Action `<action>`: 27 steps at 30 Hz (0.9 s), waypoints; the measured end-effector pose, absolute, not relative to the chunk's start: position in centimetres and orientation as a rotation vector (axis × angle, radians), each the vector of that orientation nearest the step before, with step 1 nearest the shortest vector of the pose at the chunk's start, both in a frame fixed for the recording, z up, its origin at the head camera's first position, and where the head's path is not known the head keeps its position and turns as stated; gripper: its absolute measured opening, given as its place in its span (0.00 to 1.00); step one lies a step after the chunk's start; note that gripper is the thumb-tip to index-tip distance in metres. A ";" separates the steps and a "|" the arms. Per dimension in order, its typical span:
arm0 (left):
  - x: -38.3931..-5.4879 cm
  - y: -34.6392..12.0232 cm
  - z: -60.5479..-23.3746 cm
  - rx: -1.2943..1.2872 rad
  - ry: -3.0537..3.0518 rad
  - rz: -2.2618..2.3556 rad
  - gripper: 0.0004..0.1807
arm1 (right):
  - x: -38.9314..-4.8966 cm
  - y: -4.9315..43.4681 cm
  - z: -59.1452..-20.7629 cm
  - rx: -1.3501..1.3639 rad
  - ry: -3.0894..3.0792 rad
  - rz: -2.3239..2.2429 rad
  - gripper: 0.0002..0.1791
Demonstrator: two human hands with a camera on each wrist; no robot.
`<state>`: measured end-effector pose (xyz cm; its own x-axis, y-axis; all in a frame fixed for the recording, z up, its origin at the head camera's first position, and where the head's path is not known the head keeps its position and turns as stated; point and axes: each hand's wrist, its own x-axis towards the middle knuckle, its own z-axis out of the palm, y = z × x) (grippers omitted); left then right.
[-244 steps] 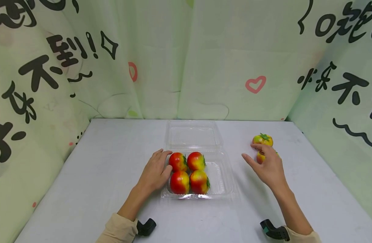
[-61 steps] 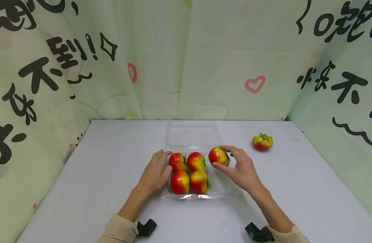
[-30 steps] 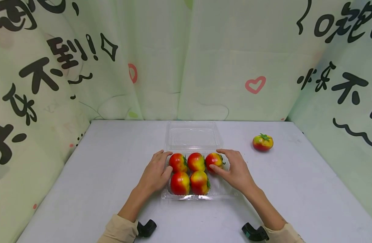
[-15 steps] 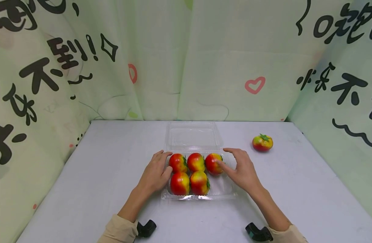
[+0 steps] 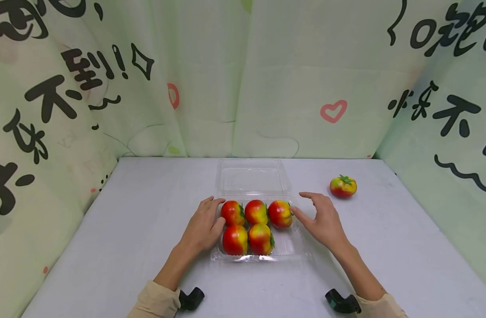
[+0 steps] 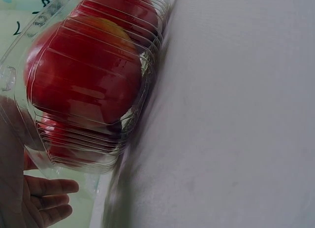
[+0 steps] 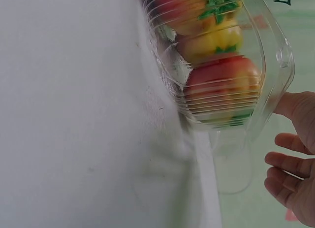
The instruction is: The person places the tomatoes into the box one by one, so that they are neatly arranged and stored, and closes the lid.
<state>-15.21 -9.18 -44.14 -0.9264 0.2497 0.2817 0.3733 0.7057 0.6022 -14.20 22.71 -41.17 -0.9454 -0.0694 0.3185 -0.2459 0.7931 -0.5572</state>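
Note:
A clear plastic clamshell box (image 5: pixel 284 240) lies on the table with its lid (image 5: pixel 250 176) folded back. Inside sit several red and yellow fruits with green leafy tops, like tomatoes or persimmons, among them the back-right fruit (image 5: pixel 280 214). My left hand (image 5: pixel 203 225) rests at the box's left edge; in the left wrist view its fingers (image 6: pixel 51 186) are straight beside the clear wall. At the right edge my right hand (image 5: pixel 324 221) holds nothing, its thumb close to the back-right fruit and its fingers spread. Whether that thumb touches the rim I cannot tell.
One more such fruit (image 5: pixel 343 186) stands alone on the white table (image 5: pixel 155 194), behind and right of the box. A printed curtain (image 5: pixel 282 79) hangs behind the table and along both sides. Black wrist cameras (image 5: pixel 192 298) sit at both cuffs.
My right hand took a fruit from the right side, carried it left into the box's back-right spot and let go. It has since drawn back rightward. The left hand stays put.

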 end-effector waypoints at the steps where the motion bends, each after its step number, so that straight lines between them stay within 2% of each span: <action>1: -15.2 -9.2 -44.1 -0.503 -2.734 -1.025 0.29 | -14.2 22.8 -41.2 0.242 -2.699 0.895 0.28; 27: -15.3 -9.2 -44.2 -0.498 -2.729 -1.026 0.29 | -15.5 25.4 -41.3 0.153 -2.646 0.821 0.27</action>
